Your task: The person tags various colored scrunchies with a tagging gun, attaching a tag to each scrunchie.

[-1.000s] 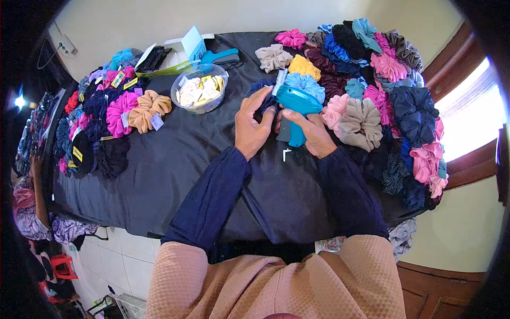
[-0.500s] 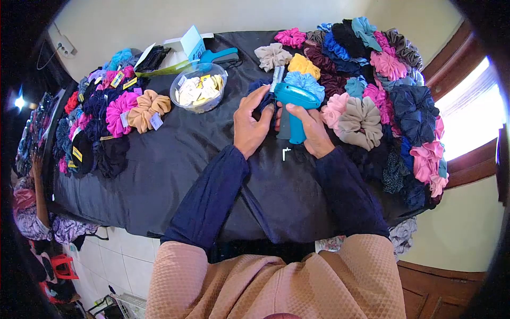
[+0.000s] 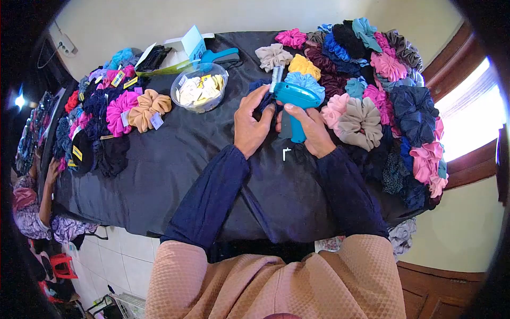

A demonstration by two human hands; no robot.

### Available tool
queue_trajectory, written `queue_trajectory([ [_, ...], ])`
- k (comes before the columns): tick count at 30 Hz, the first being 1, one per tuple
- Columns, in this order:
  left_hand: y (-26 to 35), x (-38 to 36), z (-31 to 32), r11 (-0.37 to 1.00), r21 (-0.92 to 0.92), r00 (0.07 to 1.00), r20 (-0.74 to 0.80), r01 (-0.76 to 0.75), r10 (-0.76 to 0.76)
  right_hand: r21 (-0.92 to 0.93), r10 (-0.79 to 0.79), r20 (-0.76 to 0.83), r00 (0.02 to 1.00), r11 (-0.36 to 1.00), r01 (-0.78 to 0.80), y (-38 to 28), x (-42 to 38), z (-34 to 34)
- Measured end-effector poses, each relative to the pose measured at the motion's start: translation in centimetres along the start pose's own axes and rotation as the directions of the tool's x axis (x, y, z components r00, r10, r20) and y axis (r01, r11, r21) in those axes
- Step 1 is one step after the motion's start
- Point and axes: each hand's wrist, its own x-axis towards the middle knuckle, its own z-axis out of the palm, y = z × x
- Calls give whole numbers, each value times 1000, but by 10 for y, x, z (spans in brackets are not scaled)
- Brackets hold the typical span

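Note:
My right hand (image 3: 314,130) is wrapped round the grip of a teal tagging gun (image 3: 298,95). A comb of white plastic fasteners (image 3: 275,78) sticks up from the gun's front end. My left hand (image 3: 249,125) holds a dark navy scrunchie (image 3: 257,85) against the front of the gun, its fingers hiding part of the cloth. The gun's needle is hidden there. Just below the gun, a small white L-shaped piece (image 3: 286,153) lies on the black cloth. Beyond my hands sit a light blue scrunchie (image 3: 304,82) and a yellow scrunchie (image 3: 305,66).
Untagged-looking scrunchies (image 3: 425,159) are heaped along the right side. Tagged scrunchies (image 3: 151,109) pile up on the left. Between them stand a clear tub (image 3: 197,109) of paper tags, an open box (image 3: 192,43) and a second teal tool (image 3: 220,55). Another person's hand (image 3: 53,171) reaches in at far left.
My hands, the gun and the navy scrunchie stay almost in place. At far left, the other person's hand has moved to the edge of the tagged pile.

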Motion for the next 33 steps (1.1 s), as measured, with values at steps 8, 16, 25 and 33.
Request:
queue_trajectory([
  [8,-1,-1,1,1000,-12,1000,-3,-17,17,-43,-74,-25,997,996,72,3,0,2],
  [16,0,0,0,1000,-11,1000,3,-22,22,-51,-69,-50,996,997,66,5,0,3],
  [25,-1,-1,1,1000,-4,1000,5,-15,15,-30,-26,-21,999,999,26,2,2,1],
  [33,0,-2,2,999,23,999,7,-40,40,-29,-32,-58,998,999,31,5,3,1],
])
